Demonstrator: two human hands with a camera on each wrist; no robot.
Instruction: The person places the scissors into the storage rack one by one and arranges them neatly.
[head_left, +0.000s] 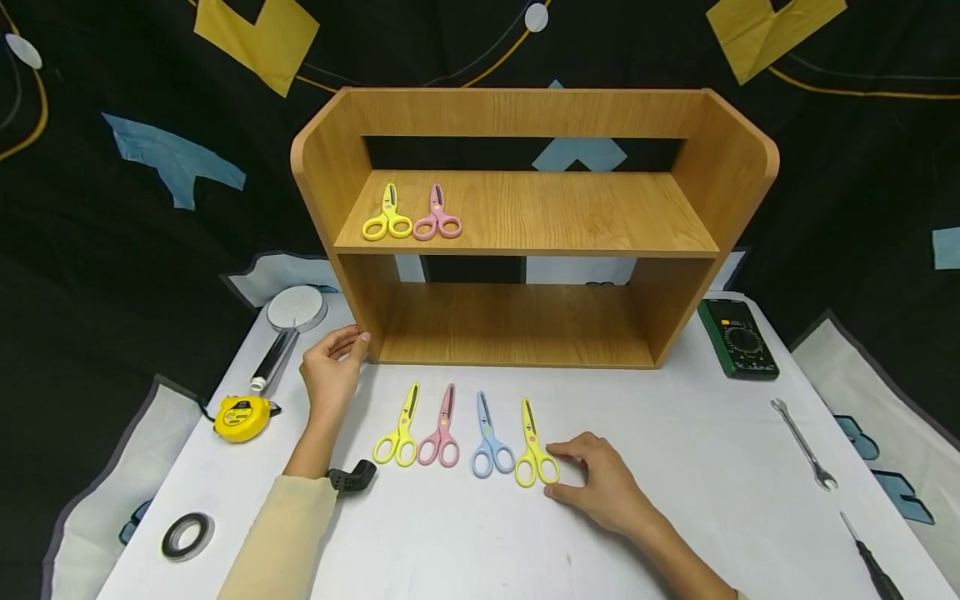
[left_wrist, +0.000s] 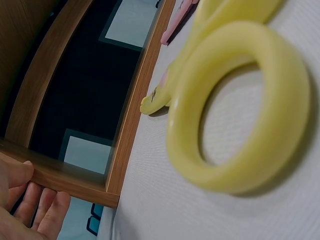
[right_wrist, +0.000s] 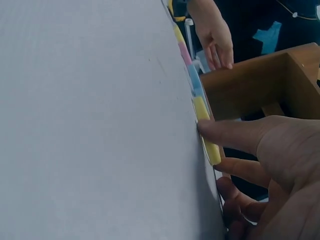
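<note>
My left hand (head_left: 332,367) pinches the left side panel of a wooden shelf (head_left: 525,354) near its lower front corner, thumb in front and fingers behind. My right hand (head_left: 603,483) holds its thumb and index finger at either side of the right handle loop of yellow scissors (head_left: 530,450), which lie on the table. To their left lie blue scissors (head_left: 489,442), pink scissors (head_left: 442,429) and another yellow pair (head_left: 401,432), blades pointing at the shelf. On the upper board are yellow scissors (head_left: 388,218) and pink scissors (head_left: 437,217).
At the left are a round-headed, black-handled tool (head_left: 296,308), a yellow tape measure (head_left: 242,418) and a roll of black tape (head_left: 174,542). A multimeter (head_left: 738,337), a wrench (head_left: 806,446) and a screwdriver (head_left: 873,567) lie along the right side of the white table (head_left: 712,450).
</note>
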